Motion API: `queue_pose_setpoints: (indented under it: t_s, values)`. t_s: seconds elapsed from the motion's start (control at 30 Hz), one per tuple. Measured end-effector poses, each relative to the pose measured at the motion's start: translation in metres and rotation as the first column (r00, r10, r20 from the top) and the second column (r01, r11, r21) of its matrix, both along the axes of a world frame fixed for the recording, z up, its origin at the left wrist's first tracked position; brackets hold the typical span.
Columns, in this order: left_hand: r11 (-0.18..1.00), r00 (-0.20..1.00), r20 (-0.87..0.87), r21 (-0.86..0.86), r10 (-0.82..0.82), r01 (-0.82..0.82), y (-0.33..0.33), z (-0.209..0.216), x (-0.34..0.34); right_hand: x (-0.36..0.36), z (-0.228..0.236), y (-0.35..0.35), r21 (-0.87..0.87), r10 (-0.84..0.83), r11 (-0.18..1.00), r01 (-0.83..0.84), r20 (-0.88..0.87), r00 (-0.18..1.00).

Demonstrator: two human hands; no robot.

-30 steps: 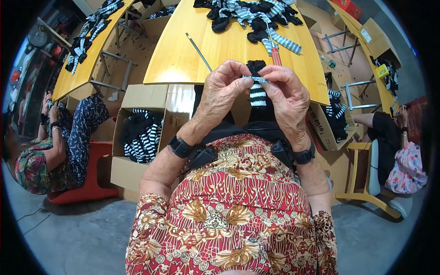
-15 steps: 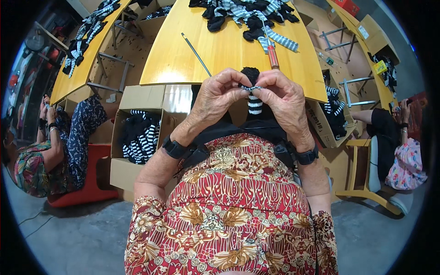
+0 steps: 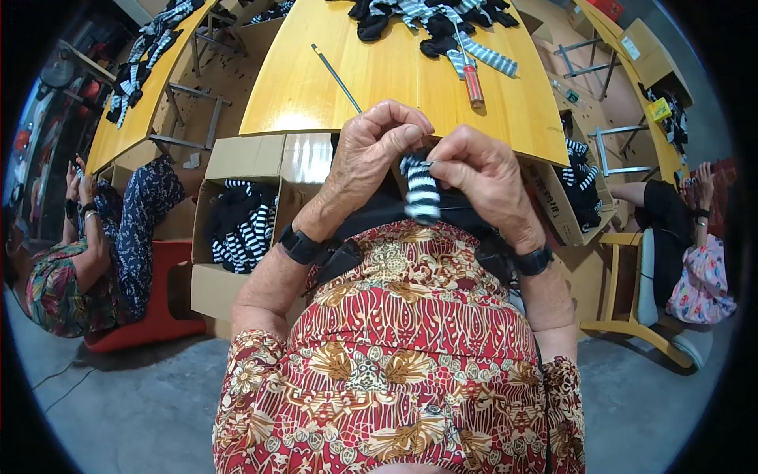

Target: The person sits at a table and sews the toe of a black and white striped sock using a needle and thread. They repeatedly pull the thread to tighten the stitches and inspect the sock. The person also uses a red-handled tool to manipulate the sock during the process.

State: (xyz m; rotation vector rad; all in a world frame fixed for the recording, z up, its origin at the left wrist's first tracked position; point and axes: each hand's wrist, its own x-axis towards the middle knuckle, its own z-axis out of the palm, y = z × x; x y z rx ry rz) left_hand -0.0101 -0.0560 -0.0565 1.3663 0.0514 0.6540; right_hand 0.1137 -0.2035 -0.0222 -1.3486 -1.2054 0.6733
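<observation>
A small black-and-white striped knitted sock (image 3: 422, 193) hangs in front of me, just off the table's near edge. My right hand (image 3: 482, 170) is closed, its thumb and forefinger pinching the sock's upper edge. Next to it my left hand (image 3: 375, 154) is closed as well, with thumb and fingertips together just above the sock's top. Whatever lies between those left fingertips is hidden. On the yellow table (image 3: 292, 95) a thin dark rod (image 3: 335, 77) lies beyond my left hand, and a red-handled screwdriver-like tool (image 3: 473, 85) beyond my right.
A pile of striped and black socks (image 3: 442, 24) covers the table's far end. Open cardboard boxes stand at left (image 3: 245, 158) and right (image 3: 553, 193), with socks inside. Co-workers sit at side tables, one on a red chair (image 3: 162, 292), another by a wooden-framed chair (image 3: 612, 288).
The hands have drawn slightly apart, the left rising. The sock has turned and now hangs lower from the right fingers, with more of its stripes showing.
</observation>
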Motion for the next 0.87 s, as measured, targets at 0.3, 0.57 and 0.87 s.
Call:
queue_pose_setpoints:
  t_s: [0.3, 0.57, 0.87]
  values:
    - [1.000, 0.998, -0.050, 0.010, 0.023, -0.023, -0.003, 0.010, -0.009, -0.001, 0.001, 0.007, 0.289, -0.259, 0.944, 0.157, 0.361, 0.896]
    - [0.995, 1.000, 0.008, 0.095, 0.029, -0.030, 0.003, -0.008, -0.005, -0.005, 0.005, 0.010, 0.400, -0.253, 0.914, 0.075, 0.415, 0.874]
    - [0.997, 1.000, -0.008, -0.070, 0.013, -0.014, -0.004, 0.000, -0.008, -0.001, -0.004, 0.004, 0.213, -0.141, 0.971, 0.107, 0.149, 0.979]
